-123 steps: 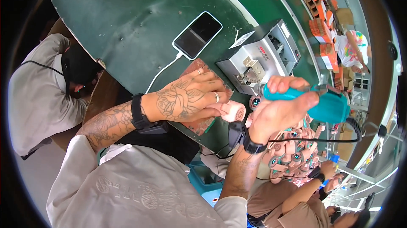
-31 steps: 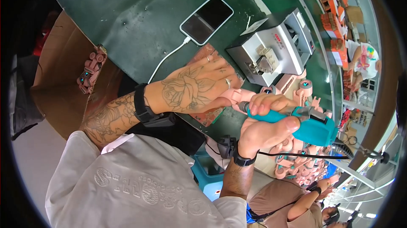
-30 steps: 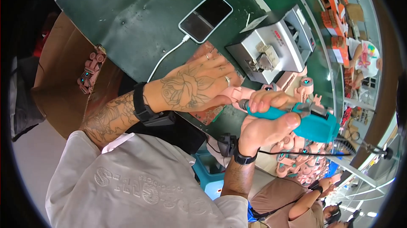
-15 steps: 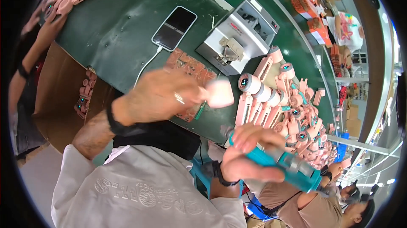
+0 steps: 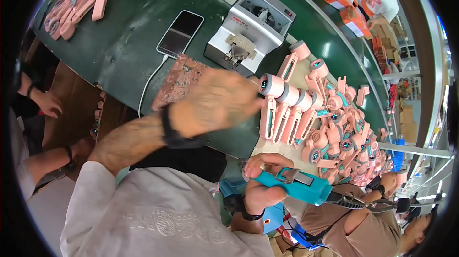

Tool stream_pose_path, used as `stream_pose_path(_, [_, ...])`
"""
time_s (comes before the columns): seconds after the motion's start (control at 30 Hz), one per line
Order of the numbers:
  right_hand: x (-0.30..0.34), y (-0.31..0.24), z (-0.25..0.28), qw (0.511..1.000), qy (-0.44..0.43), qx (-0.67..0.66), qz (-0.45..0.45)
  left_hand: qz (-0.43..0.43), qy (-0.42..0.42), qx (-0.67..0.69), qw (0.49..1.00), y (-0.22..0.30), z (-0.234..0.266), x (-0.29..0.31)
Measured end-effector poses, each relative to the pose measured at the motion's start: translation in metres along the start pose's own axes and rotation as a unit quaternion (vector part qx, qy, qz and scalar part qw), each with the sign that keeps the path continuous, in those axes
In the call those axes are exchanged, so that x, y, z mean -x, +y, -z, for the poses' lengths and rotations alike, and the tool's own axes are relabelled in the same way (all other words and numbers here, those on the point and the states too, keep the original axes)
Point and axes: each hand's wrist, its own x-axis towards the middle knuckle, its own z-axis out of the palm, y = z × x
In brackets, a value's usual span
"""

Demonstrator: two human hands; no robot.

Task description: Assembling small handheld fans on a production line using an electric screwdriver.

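Note:
My left hand [image 5: 217, 101], blurred by motion, reaches across the bench to the nearest pink handheld fan [image 5: 270, 85]. Its fingertips are smeared at the fan's round head, so I cannot make out whether they touch or grip it. In my right hand [image 5: 260, 192] is a teal electric screwdriver [image 5: 306, 187], held level with a black cord leaving its right end. Several pink fans with grey rims lie in a row beside my left hand, their handles showing long slots. Under my left hand lies a reddish-brown mat [image 5: 179, 81].
A grey screw feeder [image 5: 251, 30] stands behind the mat. Left of it lies a phone [image 5: 180, 33] on a white cable. A large heap of pink fan parts [image 5: 344, 133] spreads right; more fans [image 5: 83, 1] lie far left. Co-workers sit on both sides.
My left hand has moved right to the row of fans; the pink fan part it held no longer shows. The screwdriver has moved slightly left. The view has shifted.

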Motion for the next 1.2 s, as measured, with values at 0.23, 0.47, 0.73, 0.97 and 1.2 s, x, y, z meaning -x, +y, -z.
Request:
stream_pose_path(0.23, [0.008,-0.008,0.017,0.999,-0.009,-0.038,0.019,-0.036,0.067,-0.026,0.997,0.028,-0.095,-0.024])
stream_pose_path(0.47, [0.003,-0.012,0.023,0.999,0.011,-0.046,-0.003,0.103,-0.086,0.039,0.990,0.029,-0.088,-0.026])
stream_pose_path(0.73, [-0.002,-0.007,0.023,1.000,0.007,-0.024,-0.002,0.011,0.090,0.083,0.992,0.029,-0.031,0.007])
stream_pose_path(0.97, [-0.014,0.003,0.009,1.000,-0.012,0.001,0.023,-0.059,0.095,0.097,0.989,-0.022,-0.002,0.042])
stream_pose_path(1.2, [-0.034,0.008,-0.016,0.999,-0.035,0.023,0.023,-0.079,0.084,0.148,0.982,-0.054,-0.004,0.059])
